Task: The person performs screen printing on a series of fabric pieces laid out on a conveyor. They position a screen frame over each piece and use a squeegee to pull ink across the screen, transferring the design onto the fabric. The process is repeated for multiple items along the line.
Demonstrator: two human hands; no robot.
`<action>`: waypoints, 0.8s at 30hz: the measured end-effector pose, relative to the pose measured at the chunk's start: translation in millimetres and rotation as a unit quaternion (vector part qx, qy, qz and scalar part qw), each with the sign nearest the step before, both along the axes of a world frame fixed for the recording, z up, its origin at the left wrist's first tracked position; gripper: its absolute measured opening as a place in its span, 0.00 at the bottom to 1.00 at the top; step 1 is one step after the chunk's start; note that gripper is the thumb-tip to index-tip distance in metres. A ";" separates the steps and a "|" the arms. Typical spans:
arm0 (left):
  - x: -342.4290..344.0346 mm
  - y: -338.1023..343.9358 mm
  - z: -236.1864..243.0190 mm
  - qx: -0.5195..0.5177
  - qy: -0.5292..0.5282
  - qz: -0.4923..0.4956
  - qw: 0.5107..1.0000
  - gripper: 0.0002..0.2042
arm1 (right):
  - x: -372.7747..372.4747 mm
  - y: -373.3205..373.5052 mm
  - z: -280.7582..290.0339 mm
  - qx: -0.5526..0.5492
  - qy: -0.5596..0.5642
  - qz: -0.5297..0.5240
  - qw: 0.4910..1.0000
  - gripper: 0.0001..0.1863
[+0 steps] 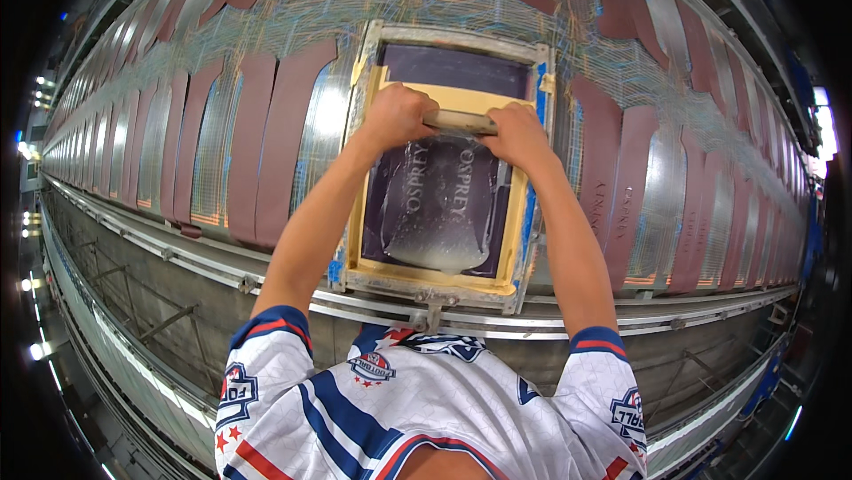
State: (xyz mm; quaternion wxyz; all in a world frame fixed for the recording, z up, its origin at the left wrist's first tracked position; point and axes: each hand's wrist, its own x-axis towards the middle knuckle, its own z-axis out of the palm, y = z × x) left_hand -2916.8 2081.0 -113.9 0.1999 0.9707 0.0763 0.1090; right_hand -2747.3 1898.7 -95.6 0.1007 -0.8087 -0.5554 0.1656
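A framed printing screen (357, 107) lies on the long table, its metal frame edged with yellow and blue tape. Both my hands grip a squeegee (460, 121) with a pale bar across the far half of the screen. My left hand (401, 116) is closed round its left end, and my right hand (518, 132) round its right end. Clear, wet-looking ink (435, 247) spreads over the dark mesh on my side of the squeegee, pooling whitish near the frame's near edge. Pale lettering shows through the mesh. The squeegee's lower edge is hidden.
Maroon fabric pieces (288, 138) lie in rows on the shiny table, left, right and beyond the screen. Coloured lines criss-cross its surface. A metal rail (603, 325) runs along the near edge, where a bracket (433, 310) on the frame meets it.
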 end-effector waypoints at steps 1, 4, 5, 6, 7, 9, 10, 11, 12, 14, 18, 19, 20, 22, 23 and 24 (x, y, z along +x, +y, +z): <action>-13.6 -12.7 -2.6 0.002 0.008 0.003 1.000 0.10 | -10.6 -13.4 -4.5 -0.017 0.007 0.013 1.000 0.18; -82.0 -73.3 -0.7 0.001 0.021 0.003 1.000 0.10 | -73.3 -71.4 -1.7 -0.039 0.019 0.053 0.998 0.18; -108.1 -97.2 -0.8 -0.001 0.008 -0.002 1.000 0.11 | -97.8 -99.0 -3.8 -0.024 0.006 0.063 0.998 0.19; -131.7 -120.5 3.5 -0.015 0.015 0.006 1.000 0.11 | -118.6 -120.0 2.3 0.018 0.022 0.071 0.997 0.18; -145.7 -135.1 7.4 -0.032 0.022 0.012 0.999 0.12 | -131.7 -132.8 8.1 0.057 0.037 0.076 0.995 0.18; -146.3 -135.6 14.4 -0.044 0.043 -0.002 0.998 0.12 | -134.1 -136.0 12.6 0.036 0.058 0.073 0.995 0.18; -144.1 -133.8 16.9 -0.051 0.055 -0.008 0.997 0.12 | -133.2 -136.0 14.4 0.024 0.069 0.072 0.995 0.17; -135.7 -126.0 19.3 -0.039 0.057 -0.011 0.998 0.11 | -125.1 -128.7 17.1 0.009 0.061 0.075 0.995 0.17; -121.0 -111.7 19.5 -0.024 0.058 -0.016 0.998 0.11 | -110.3 -113.7 17.1 -0.004 0.050 0.075 0.996 0.16; -85.2 -78.3 17.5 -0.011 0.039 -0.013 0.999 0.11 | -74.1 -75.9 21.3 -0.033 0.023 0.072 0.997 0.15; -11.9 -9.0 10.5 -0.016 0.031 -0.013 0.999 0.12 | -0.1 -4.5 14.3 -0.064 0.009 0.059 0.996 0.16; 0.8 2.9 8.8 -0.002 0.032 -0.014 0.999 0.12 | 12.6 7.6 11.2 -0.072 0.013 0.048 0.996 0.17; 7.0 8.8 7.1 0.006 0.037 -0.013 0.999 0.12 | 18.1 14.9 8.1 -0.085 0.020 0.040 0.995 0.18; 11.1 11.8 4.2 0.008 0.040 0.001 0.999 0.14 | 20.2 18.3 3.7 -0.074 0.038 0.009 0.997 0.19; 8.9 11.6 0.8 0.009 0.044 0.009 0.999 0.14 | 17.2 18.5 2.5 -0.069 0.048 -0.005 0.996 0.20; 6.0 10.1 -2.0 0.002 0.018 0.015 1.000 0.14 | 14.6 16.3 4.2 -0.052 0.042 0.008 0.998 0.20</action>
